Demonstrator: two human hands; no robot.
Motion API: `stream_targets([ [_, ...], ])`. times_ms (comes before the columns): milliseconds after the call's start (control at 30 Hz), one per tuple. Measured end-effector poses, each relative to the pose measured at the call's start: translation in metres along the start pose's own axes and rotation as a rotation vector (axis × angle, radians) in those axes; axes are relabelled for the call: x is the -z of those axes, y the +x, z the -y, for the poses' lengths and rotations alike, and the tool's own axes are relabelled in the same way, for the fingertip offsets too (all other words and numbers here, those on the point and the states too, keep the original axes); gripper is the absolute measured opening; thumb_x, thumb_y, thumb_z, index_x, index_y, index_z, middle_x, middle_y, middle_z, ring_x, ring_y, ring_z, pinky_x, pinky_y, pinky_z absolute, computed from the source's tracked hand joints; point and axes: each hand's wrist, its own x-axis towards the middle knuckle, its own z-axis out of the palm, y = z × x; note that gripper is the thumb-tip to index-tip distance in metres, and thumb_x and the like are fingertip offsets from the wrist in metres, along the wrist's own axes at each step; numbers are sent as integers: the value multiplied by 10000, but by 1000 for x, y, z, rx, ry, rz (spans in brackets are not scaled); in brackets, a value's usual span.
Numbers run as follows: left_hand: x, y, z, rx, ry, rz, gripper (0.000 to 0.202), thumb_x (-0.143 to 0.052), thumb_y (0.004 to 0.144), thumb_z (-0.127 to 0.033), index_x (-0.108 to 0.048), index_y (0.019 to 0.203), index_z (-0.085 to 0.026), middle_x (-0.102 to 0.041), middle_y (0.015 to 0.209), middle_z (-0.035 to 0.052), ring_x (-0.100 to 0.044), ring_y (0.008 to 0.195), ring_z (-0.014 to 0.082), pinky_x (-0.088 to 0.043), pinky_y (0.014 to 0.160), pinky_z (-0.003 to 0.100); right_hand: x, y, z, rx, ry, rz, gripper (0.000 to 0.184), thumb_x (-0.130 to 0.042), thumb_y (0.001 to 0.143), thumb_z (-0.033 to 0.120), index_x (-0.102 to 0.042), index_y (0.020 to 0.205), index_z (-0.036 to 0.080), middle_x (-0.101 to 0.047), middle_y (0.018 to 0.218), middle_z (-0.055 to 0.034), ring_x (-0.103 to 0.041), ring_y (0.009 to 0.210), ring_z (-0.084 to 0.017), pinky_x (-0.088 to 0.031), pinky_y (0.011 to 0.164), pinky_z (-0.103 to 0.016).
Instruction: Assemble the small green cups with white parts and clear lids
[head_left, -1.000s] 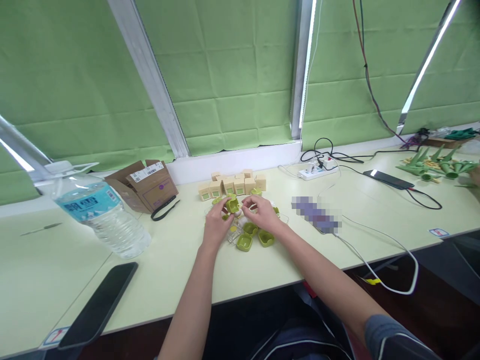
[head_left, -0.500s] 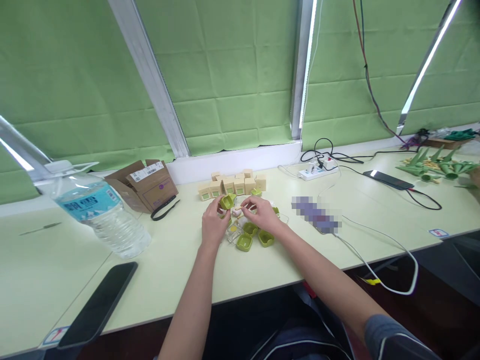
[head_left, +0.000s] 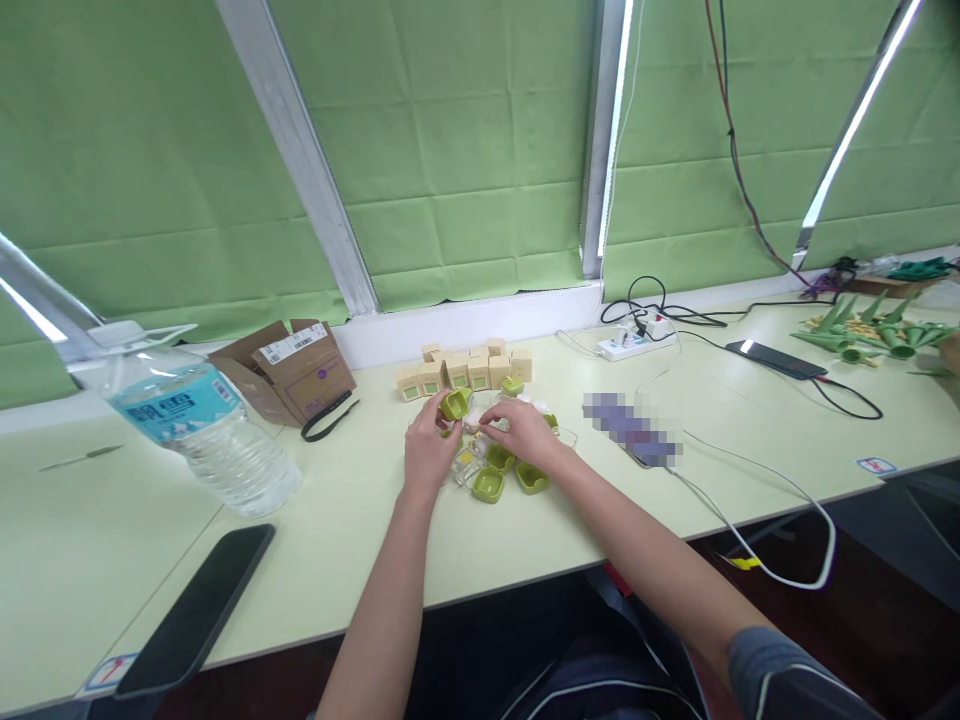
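Apparently, paired fine handling is in hand — the left hand (head_left: 429,445) pinches a tilted green cup (head_left: 455,405) above the loose cups (head_left: 489,485) on the table (head_left: 352,540), the right hand (head_left: 520,428) grips a small pale piece (head_left: 472,427) just beside it — so the next move seemingly calls for steadiness.

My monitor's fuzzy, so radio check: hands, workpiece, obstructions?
Left hand holds olive-green square cup. Right hand at small pale part, grip unclear. Loose green cups crowd nearby.
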Motion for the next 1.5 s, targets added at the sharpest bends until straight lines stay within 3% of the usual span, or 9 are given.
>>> stream_targets([
  [367,0,0,-1,24,1,2,472,-648,802,-185,-614,1270,-227,-713,897,10,-657,728,164,-542,799,310,-7,2,-9,10,-138,54,106,-716,900,169,-804,908,228,-774,867,-48,-632,822,-212,-463,782,-333],
  [700,2,1,-5,60,5,20,458,-640,801,-198,-610,1257,-231,-715,906,15,-651,731,166,-532,813,313,-1,0,1,-14,-55,37,103,-679,911,164,-769,885,207,-766,882,-35,-629,830,-188,-452,805,-321],
  [1033,8,4,-12,236,-60,-31,459,-727,775,-361,-537,1174,-237,-710,896,9,-688,766,181,-539,761,297,1,-1,7,-16,44,9,106,-650,895,140,-731,854,194,-752,867,-23,-640,826,-172,-460,795,-307],
  [1233,30,9,6,433,-158,-76,519,-734,755,-419,-460,1162,-249,-731,1004,37,-711,838,182,-543,739,279,0,-1,6,-30,63,12,104,-650,898,149,-728,849,197,-753,874,-23,-648,832,-170,-467,792,-303],
  [1333,46,5,22,517,-55,-45,509,-709,767,-400,-458,1184,-252,-735,1016,42,-715,890,201,-539,794,305,1,-1,8,-38,70,18,99,-653,901,157,-728,851,198,-754,874,-25,-649,831,-172,-467,792,-308],
  [1500,61,-1,43,600,210,104,491,-665,787,-352,-504,1236,-233,-742,974,59,-717,890,239,-524,883,362,2,-2,9,-49,92,12,102,-652,899,155,-725,845,200,-752,867,-24,-654,829,-172,-472,791,-307],
])
